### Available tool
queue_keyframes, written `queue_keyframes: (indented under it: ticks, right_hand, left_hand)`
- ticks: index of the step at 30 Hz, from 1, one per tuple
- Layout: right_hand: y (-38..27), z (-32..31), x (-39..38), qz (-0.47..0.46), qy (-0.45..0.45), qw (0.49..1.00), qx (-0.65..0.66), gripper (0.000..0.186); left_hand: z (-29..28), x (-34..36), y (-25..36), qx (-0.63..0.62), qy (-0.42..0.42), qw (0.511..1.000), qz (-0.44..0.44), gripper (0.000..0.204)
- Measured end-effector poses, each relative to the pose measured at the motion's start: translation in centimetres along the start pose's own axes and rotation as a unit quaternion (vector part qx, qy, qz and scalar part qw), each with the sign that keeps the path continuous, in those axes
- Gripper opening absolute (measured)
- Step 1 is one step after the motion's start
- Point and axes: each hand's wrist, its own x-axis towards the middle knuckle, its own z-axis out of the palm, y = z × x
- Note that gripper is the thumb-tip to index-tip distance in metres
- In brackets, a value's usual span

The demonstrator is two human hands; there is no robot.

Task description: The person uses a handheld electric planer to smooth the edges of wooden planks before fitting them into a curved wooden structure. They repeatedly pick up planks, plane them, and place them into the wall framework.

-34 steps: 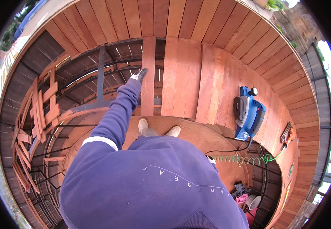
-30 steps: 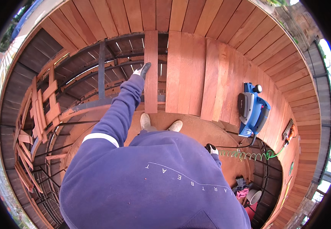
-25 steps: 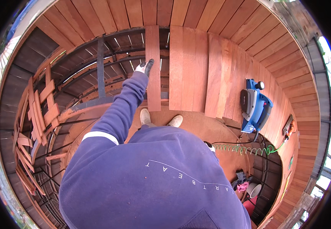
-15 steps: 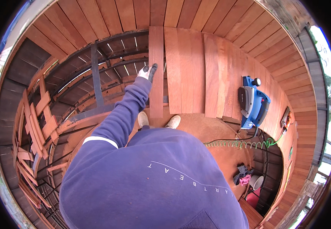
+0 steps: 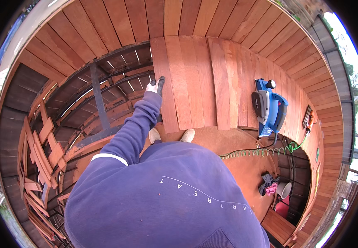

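My left hand (image 5: 156,86), in a white glove with dark fingers, is on the left edge of a long reddish-brown wooden board (image 5: 165,103). Its fingers are closed round that edge, though their undersides are hidden. The board lies flush beside a row of similar boards (image 5: 191,82), its near end reaching slightly past theirs. Left of it, a dark metal frame (image 5: 100,95) is exposed. My right hand is out of view.
A blue electric planer (image 5: 270,107) rests on the boards at right, near an orange-handled tool (image 5: 309,124) on a coiled green hose (image 5: 253,153). Wood offcuts (image 5: 42,153) pile up at left. A white bucket (image 5: 284,190) and dark and pink cloths (image 5: 269,184) lie at lower right.
The board in my left hand has moved right against the row, closing the dark gap between them. My view has also shifted slightly.
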Motion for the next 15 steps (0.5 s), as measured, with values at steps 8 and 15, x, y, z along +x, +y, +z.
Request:
queue_keyframes:
  ticks: [8, 15]
  right_hand:
    - [0.5, -0.1, 0.8, -0.016, -0.009, 1.0, -0.024, 0.038]
    - [0.0, -1.3, 2.1, -0.044, -0.022, 0.997, -0.065, 0.04]
  left_hand:
    - [0.0, 1.7, -2.3, 0.054, -0.012, 0.998, -0.034, 0.063]
    - [0.1, 1.6, -2.3, 0.017, 0.001, 1.0, -0.02, 0.068]
